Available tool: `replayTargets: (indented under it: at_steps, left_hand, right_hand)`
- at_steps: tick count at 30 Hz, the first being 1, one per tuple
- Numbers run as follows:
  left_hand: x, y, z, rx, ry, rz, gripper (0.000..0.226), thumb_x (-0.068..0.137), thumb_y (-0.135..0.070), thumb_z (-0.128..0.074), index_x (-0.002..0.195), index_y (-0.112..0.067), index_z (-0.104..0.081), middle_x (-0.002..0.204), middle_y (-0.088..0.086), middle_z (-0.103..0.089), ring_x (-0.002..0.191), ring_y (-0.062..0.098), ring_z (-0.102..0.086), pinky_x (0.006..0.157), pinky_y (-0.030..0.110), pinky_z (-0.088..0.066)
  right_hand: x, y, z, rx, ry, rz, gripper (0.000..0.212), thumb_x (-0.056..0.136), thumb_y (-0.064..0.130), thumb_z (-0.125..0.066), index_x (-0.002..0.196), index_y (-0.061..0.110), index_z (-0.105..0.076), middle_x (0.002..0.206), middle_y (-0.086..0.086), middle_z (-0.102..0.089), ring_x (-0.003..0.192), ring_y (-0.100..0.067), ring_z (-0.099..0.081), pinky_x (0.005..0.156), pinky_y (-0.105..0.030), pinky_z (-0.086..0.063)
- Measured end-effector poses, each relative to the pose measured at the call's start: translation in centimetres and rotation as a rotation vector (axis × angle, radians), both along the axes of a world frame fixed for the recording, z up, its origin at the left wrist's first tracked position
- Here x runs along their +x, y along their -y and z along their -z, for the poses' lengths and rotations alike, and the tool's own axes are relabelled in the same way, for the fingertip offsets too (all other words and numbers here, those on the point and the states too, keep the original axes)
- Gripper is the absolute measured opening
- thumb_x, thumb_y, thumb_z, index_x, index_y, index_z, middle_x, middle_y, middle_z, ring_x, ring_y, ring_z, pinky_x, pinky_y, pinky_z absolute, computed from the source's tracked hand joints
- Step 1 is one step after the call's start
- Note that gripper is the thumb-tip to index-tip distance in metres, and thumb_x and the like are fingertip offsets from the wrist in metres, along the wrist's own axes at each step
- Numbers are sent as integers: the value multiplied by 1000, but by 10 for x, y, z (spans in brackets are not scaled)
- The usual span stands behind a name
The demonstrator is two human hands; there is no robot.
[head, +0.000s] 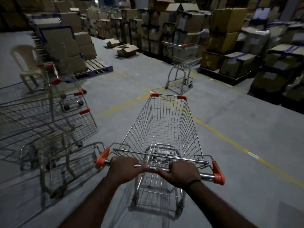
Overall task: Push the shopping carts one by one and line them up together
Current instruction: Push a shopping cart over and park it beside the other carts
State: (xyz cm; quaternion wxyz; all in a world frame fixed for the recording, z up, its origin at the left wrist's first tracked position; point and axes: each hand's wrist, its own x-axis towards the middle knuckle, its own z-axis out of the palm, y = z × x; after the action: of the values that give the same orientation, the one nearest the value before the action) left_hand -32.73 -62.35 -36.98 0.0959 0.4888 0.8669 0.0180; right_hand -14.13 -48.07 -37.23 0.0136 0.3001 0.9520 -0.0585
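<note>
An empty wire shopping cart (164, 122) with orange corner caps stands straight in front of me on the grey floor. My left hand (125, 167) grips its chrome handle bar (205, 175) near the left end. My right hand (180, 173) grips the same bar just right of the middle. To the left, a group of wire carts (46, 116) stands close together, blurred. One more cart (182, 63) stands alone farther ahead on the right, beside stacked boxes.
Cardboard boxes on pallets (230, 46) line the back and right side. A pallet stack (65, 51) and a plastic chair (26, 65) stand at the left. An open box (126, 50) lies on the floor ahead. Yellow lines (230, 140) cross the floor.
</note>
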Motion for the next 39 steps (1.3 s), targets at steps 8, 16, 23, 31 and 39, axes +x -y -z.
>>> replayTargets:
  at_steps: [8, 16, 23, 31, 39]
  left_hand:
    - [-74, -99, 9, -16, -50, 107, 87, 66, -100, -12, 73, -25, -55, 89, -6, -70, 93, 18, -63, 87, 41, -34]
    - [-157, -211, 11, 44, -5, 273, 77, 69, -98, -23, 77, -30, -57, 91, -8, -69, 95, 19, -63, 95, 44, -37]
    - [-216, -301, 17, 69, 12, 388, 79, 69, -97, -27, 86, -29, -64, 93, -7, -68, 102, 22, -60, 98, 49, -32]
    - [-260, -411, 17, 73, 44, 426, 72, 79, -91, -25, 82, -30, -62, 90, -9, -67, 98, 20, -61, 95, 47, -29]
    - [-300, -553, 13, 57, 82, 414, 61, 88, -82, -29, 79, -29, -58, 82, -12, -58, 90, 17, -55, 100, 48, -30]
  right_hand:
    - [-56, -76, 3, -15, 8, 119, 79, 78, 92, -25, 58, 18, -45, 73, -2, -63, 83, -26, -68, 68, -32, -47]
    - [-123, -166, 9, 49, -23, 278, 89, 66, 101, -13, 56, 18, -44, 71, -1, -65, 79, -25, -68, 68, -32, -49]
    - [-171, -234, 4, 56, -19, 391, 111, 54, 104, 3, 72, 20, -67, 73, 0, -67, 77, -20, -67, 67, -30, -49]
    - [-212, -329, 4, 105, 35, 432, 102, 61, 98, -1, 72, 18, -64, 77, -1, -68, 80, -22, -67, 62, -30, -42]
    - [-254, -469, 4, 121, 60, 448, 87, 77, 93, -18, 65, 17, -59, 64, 2, -56, 70, -21, -62, 64, -29, -48]
